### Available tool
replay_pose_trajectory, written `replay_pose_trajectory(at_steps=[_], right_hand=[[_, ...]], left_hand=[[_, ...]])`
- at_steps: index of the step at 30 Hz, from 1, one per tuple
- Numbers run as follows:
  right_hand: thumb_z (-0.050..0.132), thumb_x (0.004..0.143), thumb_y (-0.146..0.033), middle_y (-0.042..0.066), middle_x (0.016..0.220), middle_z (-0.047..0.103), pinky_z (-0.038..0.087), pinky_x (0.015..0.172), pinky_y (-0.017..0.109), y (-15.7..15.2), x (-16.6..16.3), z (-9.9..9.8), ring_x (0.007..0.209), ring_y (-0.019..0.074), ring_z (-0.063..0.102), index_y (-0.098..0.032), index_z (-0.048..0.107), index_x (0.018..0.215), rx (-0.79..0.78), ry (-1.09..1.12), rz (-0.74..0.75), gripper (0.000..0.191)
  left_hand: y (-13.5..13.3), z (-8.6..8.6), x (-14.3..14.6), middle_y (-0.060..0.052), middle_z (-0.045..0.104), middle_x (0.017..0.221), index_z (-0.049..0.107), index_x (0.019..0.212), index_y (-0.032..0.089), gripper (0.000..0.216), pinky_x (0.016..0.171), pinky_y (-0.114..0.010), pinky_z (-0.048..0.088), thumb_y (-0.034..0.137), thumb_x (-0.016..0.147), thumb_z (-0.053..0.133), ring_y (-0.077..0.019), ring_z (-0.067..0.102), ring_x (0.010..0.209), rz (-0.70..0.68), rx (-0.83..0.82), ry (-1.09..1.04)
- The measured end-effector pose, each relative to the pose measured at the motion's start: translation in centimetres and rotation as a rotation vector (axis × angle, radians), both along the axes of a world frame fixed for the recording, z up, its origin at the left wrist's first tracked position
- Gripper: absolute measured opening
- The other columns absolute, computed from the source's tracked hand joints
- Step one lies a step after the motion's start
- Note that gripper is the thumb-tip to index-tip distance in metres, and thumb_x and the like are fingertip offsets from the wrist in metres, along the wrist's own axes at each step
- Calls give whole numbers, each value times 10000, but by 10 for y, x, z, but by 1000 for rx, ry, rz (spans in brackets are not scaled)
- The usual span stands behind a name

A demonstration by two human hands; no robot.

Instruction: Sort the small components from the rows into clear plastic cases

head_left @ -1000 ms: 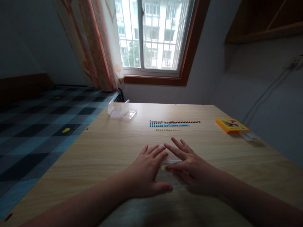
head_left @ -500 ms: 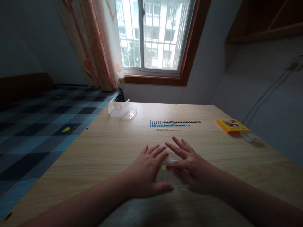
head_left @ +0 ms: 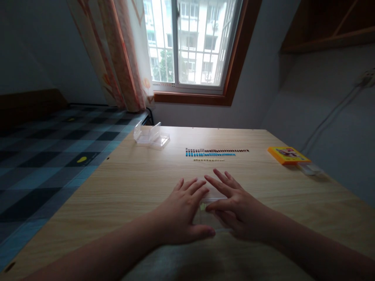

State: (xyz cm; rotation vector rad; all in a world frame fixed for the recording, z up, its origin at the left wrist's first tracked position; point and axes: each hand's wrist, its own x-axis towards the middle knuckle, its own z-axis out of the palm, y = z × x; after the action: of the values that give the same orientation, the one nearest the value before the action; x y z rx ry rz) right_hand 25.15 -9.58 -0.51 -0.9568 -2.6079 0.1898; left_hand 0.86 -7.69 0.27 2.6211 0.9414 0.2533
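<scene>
A clear plastic box (head_left: 206, 222) lies on the wooden table, partly hidden behind both hands. Inside, near its far left corner, is a small pale yellow piece (head_left: 203, 206). My left hand (head_left: 184, 212) spans the box's left side, fingers stretched and apart, thumb along the near edge. Over the right part is my right hand (head_left: 237, 205); its index finger and thumb reach down by the pale piece, the other fingers spread. No held thing shows in either hand. Beyond them lie rows of tiny pieces: dark brown (head_left: 216, 151), blue (head_left: 209, 155) and pale yellow (head_left: 208, 160).
Open clear plastic cases (head_left: 151, 137) stand at the table's far left. A yellow-orange box (head_left: 288, 155) lies at the right, with a clear plastic item (head_left: 309, 169) beside it. A checked bed (head_left: 43, 156) adjoins the table (head_left: 117, 203) on the left; a window (head_left: 199, 43) is ahead.
Both hands stay almost where they were over the clear box. The camera view has shifted very slightly; the rows of pieces are unchanged.
</scene>
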Motion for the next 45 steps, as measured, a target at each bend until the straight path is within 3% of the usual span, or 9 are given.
replay_pose_trajectory(at_steps=[4, 10, 15, 21, 28, 35, 45], right_hand=[[617, 907, -154, 23, 1690, 241, 188, 1204, 687, 0, -1, 1, 1580, 332, 87, -336, 731, 1186, 12, -19, -14, 353], [644, 863, -125, 14, 1686, 255, 178, 1208, 682, -1, -2, 1, 1578, 338, 99, -306, 771, 1046, 20, 0, -17, 287], [651, 890, -161, 39, 1683, 261, 188, 1205, 679, 0, -4, 2, 1576, 334, 112, -319, 752, 1127, 54, -2, -42, 302], [654, 904, -188, 40, 1671, 293, 187, 1203, 681, 0, -7, 5, 1575, 333, 118, -331, 766, 1093, 57, -36, -51, 262], [683, 871, -147, 56, 1656, 327, 207, 1199, 675, 1, -8, 4, 1574, 332, 124, -269, 783, 909, 91, -10, -60, 162], [693, 888, -174, 45, 1634, 378, 235, 1207, 650, 2, -11, 4, 1563, 326, 187, -310, 788, 1031, 140, -4, -46, 219], [693, 859, -131, 39, 1643, 357, 225, 1199, 668, 2, -11, 3, 1572, 332, 139, -252, 772, 845, 82, -19, -44, 145]], left_hand=[[0, 0, 0, -186, 410, 1600, 462, 1497, 156, 921, 1217, -693, 175, 706, 797, 695, -425, 316, 1501, -3, 4, 6], [-1, 0, 1, -190, 409, 1600, 468, 1490, 159, 911, 1211, -697, 187, 703, 796, 695, -422, 320, 1500, 1, 7, 2], [0, 0, 2, -190, 424, 1591, 474, 1485, 155, 911, 1209, -699, 190, 710, 796, 691, -426, 323, 1498, 3, 12, 6], [0, 2, 3, -193, 403, 1602, 473, 1488, 150, 916, 1218, -692, 170, 701, 793, 699, -429, 317, 1499, 5, -7, 9], [-1, 2, 3, -199, 403, 1601, 473, 1490, 163, 900, 1214, -693, 167, 690, 796, 700, -431, 316, 1499, 0, -5, 5], [-1, 2, 3, -200, 407, 1598, 470, 1493, 174, 897, 1210, -695, 173, 696, 799, 698, -430, 325, 1495, -6, 6, -1], [0, 0, 3, -192, 406, 1601, 463, 1496, 173, 908, 1215, -692, 171, 697, 794, 701, -433, 318, 1497, -3, 2, -13]])
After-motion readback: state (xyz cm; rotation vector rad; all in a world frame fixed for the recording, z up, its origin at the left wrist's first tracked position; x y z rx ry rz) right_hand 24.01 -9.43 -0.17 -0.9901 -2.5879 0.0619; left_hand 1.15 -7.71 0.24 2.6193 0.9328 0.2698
